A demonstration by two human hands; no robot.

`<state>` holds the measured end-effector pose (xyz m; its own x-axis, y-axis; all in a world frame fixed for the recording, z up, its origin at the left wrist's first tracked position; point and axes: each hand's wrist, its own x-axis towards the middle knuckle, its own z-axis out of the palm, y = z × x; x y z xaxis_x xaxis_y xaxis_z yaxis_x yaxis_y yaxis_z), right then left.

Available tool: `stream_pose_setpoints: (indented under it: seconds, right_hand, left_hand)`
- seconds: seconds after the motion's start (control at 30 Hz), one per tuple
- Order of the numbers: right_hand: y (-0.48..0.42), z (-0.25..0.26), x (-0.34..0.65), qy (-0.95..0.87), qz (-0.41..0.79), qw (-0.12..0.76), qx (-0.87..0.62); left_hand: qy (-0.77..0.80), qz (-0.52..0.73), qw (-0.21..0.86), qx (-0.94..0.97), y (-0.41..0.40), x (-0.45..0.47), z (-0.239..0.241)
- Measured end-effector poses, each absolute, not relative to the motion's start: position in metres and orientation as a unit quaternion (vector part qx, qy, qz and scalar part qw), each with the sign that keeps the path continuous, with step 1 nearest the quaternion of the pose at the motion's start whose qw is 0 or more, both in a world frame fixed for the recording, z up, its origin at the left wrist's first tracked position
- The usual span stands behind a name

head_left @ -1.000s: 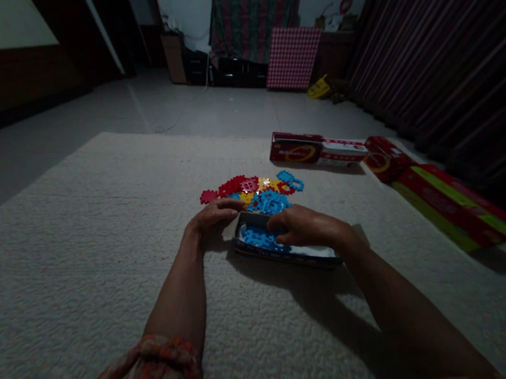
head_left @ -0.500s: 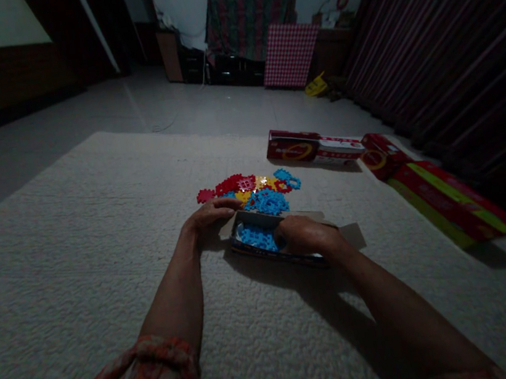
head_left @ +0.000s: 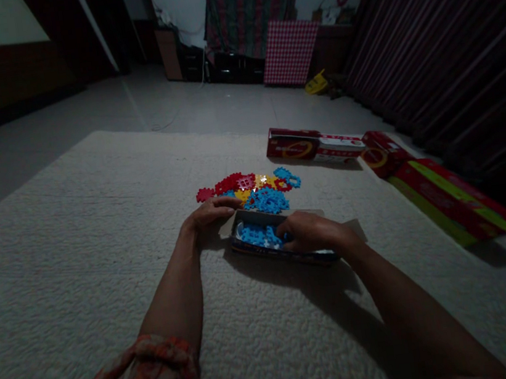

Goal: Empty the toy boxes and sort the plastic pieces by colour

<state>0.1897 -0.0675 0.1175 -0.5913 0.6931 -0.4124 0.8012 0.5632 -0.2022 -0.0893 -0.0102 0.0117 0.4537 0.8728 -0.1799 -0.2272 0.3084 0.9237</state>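
A shallow dark box lies open on a cream rug, with several light blue plastic pieces inside. My right hand reaches into the box, its fingers curled down among the blue pieces; what they grip is hidden. My left hand rests on the rug at the box's left end, fingers stretched out against the corner. Just beyond the box lies a flat pile of red, yellow and blue interlocking pieces.
A red carton and a long red and yellow flattened box lie at the rug's right side. Dark striped curtains hang on the right. A covered cabinet and a checked panel stand at the far wall.
My right hand has shifted slightly inside the box, pushing among the blue pieces. The left hand has stayed at the box's left end.
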Motion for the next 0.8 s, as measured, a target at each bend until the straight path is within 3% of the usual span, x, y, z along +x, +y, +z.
stream_pose_setpoints:
  seconds: [0.23, 0.37, 0.5, 0.63, 0.8]
  right_hand:
    - [-0.057, 0.149, 0.211, 0.871, -0.322, -0.016, 0.371]
    - [-0.04, 0.153, 0.202, 0.856, -0.285, -0.133, 0.411]
    - [-0.031, 0.145, 0.188, 0.831, -0.227, -0.182, 0.475]
    - [-0.044, 0.139, 0.182, 0.847, -0.223, -0.141, 0.461]
    - [-0.069, 0.124, 0.171, 0.86, -0.265, 0.049, 0.433]
  left_hand:
    - [0.363, 0.377, 0.725, 0.448, -0.009, -0.089, 0.011]
    - [0.364, 0.381, 0.716, 0.458, -0.009, -0.089, 0.012]
    - [0.365, 0.377, 0.718, 0.457, -0.009, -0.089, 0.014]
    - [0.363, 0.371, 0.718, 0.463, -0.008, -0.089, 0.014]
    - [0.369, 0.381, 0.708, 0.466, -0.009, -0.089, 0.012]
